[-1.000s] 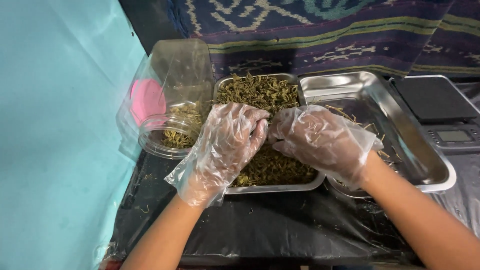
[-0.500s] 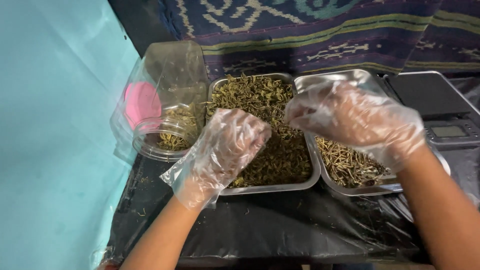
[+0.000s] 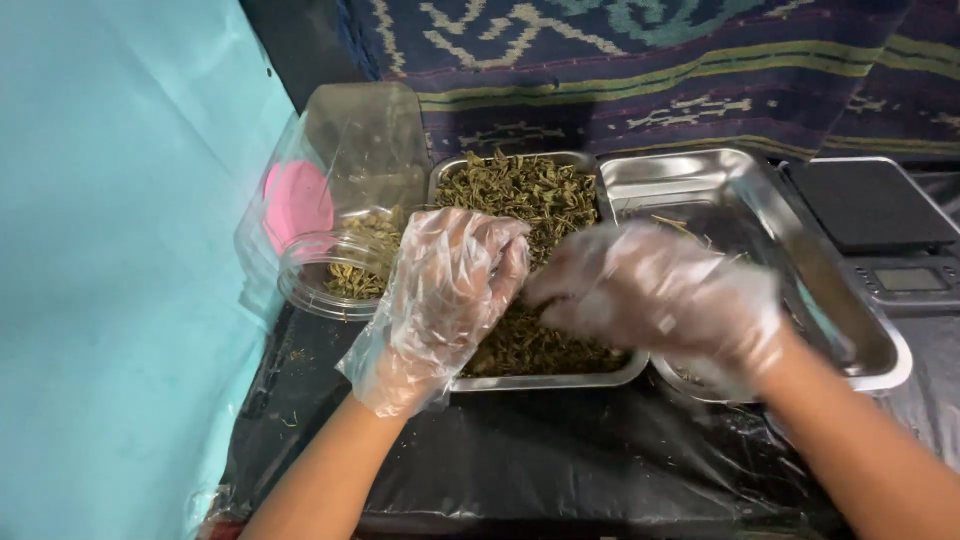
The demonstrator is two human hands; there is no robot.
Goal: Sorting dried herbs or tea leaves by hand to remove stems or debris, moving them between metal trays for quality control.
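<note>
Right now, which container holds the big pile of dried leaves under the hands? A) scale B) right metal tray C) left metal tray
C: the left tray is heaped with dried leaves under both gloved hands, while the right tray shows mostly bare metal.

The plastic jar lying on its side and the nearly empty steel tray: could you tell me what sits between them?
In the head view, a steel tray heaped with dried leaves sits between the jar and the emptier tray.

Dried green-brown leaves point(image 3: 520, 195) lie heaped in a rectangular steel tray point(image 3: 548, 381), filling it.
</note>
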